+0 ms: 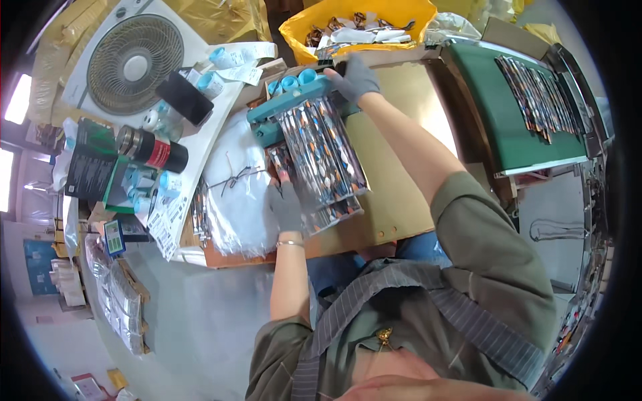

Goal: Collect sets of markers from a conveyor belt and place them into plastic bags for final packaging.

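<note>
My right hand, in a grey glove with bare fingertips, is at the right end of a teal bar-shaped fixture, its fingers curled about that end. Below the bar lies a row of long, narrow, patterned strips in glossy clear wrapping. My left hand, gloved the same way, lies along the left edge of these strips. One of its fingers stretches up toward a small patterned piece; the other fingers are partly hidden. Left of it is a stack of clear plastic bags with a dark tie across it.
Rolls of blue tape stand behind the fixture. A fan, a phone and a flask are at the left. A yellow-lined bin stands beyond. At the right, more strips lie on a green belt.
</note>
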`<state>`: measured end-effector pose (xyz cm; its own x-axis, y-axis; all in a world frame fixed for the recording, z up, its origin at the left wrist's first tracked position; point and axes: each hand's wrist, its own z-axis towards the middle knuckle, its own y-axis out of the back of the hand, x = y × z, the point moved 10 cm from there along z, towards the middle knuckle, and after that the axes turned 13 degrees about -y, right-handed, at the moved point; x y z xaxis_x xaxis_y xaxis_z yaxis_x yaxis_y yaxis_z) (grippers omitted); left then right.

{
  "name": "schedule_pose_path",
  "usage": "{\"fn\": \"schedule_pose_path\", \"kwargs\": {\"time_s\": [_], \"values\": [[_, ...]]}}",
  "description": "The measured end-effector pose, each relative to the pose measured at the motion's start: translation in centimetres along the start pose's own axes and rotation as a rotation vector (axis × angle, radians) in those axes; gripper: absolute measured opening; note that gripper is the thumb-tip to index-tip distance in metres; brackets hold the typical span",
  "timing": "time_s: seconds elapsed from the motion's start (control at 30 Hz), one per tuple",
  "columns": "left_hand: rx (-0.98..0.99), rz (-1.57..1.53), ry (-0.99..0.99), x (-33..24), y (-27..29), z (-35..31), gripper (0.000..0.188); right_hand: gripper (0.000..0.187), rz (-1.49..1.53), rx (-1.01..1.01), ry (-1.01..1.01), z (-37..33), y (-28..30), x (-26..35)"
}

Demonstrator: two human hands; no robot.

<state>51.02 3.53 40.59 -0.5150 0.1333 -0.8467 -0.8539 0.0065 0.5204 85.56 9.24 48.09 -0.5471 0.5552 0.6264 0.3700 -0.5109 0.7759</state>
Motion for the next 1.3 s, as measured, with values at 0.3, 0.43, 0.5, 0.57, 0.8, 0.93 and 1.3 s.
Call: {"fn": "schedule_pose_path", "kwargs": {"time_s": [0.3,0.43,0.5,0.57,0.8,0.93,1.3], "values": [[0.311,-0.965,0.068,1.1,2.6,-4.7,0.047,0.067,1.092,1.492,-0.331,-31.8,-7.3,-0.6],[0.086,-0.593,0.06,3.1,15.3,-10.0,0.048,0.067,1.077,1.798,-0.416,-39.2,-10.3,3.7],[-0.242,-0.869,-0.074,5.4,26.9,-13.9,0.037,0.061,0.957,1.863,-0.218,-42.4,-7.5,13.0],[-0.556,0.142,0.037,9.2,42.5,-19.1,0.044,0.05,0.914,1.843,0.148,-45.6,-5.6,22.2],[-0.319,0.751,0.642,26.5,46.5,-34.7,0.06,0.081,0.766,1.288,1.026,-61.7,-11.5,32.1],[-0.916,0.013,0.279,24.3,42.4,-37.8,0.045,0.064,-0.174,1.247,1.588,-67.2,-19.5,23.9],[-1.116,-0.372,0.196,14.1,44.4,-36.3,0.038,0.057,-0.943,0.838,1.651,-56.8,-21.7,25.3]]}}
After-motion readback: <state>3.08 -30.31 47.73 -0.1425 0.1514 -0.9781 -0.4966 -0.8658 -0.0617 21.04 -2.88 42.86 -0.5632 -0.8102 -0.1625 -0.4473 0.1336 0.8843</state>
